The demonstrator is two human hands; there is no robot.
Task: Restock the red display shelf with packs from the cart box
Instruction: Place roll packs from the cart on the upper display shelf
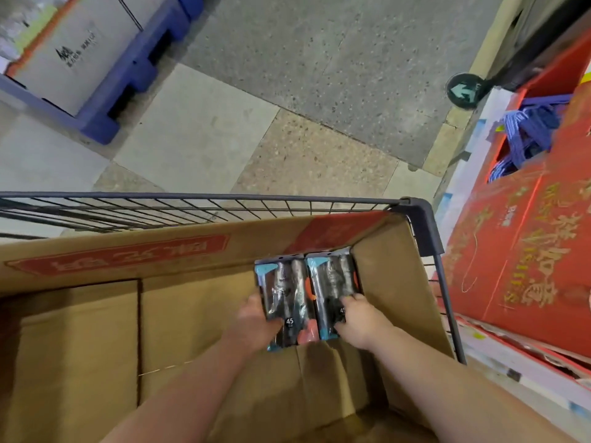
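Note:
Two dark packs with blue corners lie side by side in the far right corner of the open cardboard box (192,308) in the wire cart (422,219). My left hand (252,324) grips the left pack (281,298) from its left edge. My right hand (361,321) grips the right pack (332,282), fingers curled over its near right side. The red display shelf (524,251) with gold lettering stands to the right of the cart.
Blue strappy items (527,123) lie in the red display's top opening. A blue pallet (140,75) carrying a white carton (80,52) sits at the far left. A round green arrow marker (463,89) is on the stone floor ahead.

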